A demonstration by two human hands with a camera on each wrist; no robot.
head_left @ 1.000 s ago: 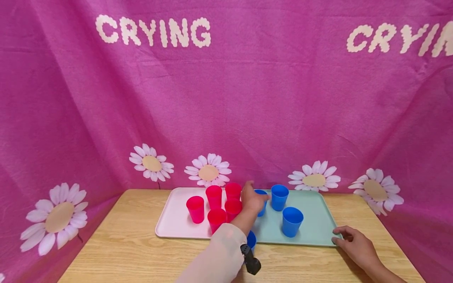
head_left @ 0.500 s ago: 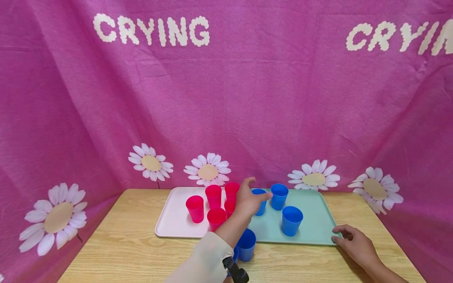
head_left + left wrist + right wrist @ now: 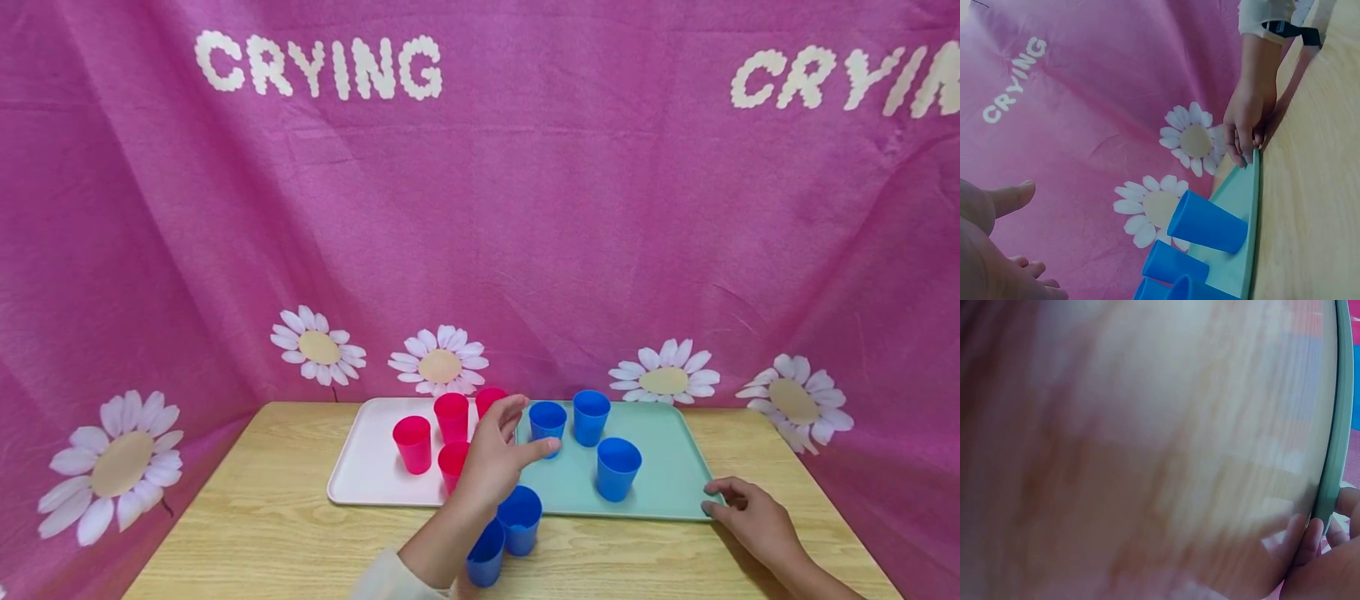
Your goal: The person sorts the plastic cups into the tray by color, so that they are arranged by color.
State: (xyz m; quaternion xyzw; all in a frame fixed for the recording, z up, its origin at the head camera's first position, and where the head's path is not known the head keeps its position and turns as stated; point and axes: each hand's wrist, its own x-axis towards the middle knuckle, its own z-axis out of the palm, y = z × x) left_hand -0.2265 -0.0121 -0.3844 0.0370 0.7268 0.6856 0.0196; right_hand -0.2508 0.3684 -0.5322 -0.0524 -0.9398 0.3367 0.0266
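My left hand point(image 3: 491, 458) hovers, thumb and fingers spread and holding nothing, near where the two trays meet. Behind it, some red cups point(image 3: 412, 444) on the pale pink tray point(image 3: 360, 479) are partly covered. Three upright blue cups point(image 3: 618, 469) stand on the green tray point(image 3: 675, 450), one just beyond my left thumb. Two more blue cups point(image 3: 520, 521) stand on the table below that hand. My right hand point(image 3: 753, 521) pinches the green tray's front right corner; in the right wrist view its fingers point(image 3: 1313, 534) lie on both sides of the rim.
The trays lie side by side on a wooden table point(image 3: 262, 533). Close behind them hangs a pink cloth point(image 3: 480, 208) with daisies and lettering. Table surface runs along the trays' front edge.
My left hand has drawn back left and toward me from the leftmost blue cup on the green tray, uncovering the two blue cups on the table. The right hand stays put.
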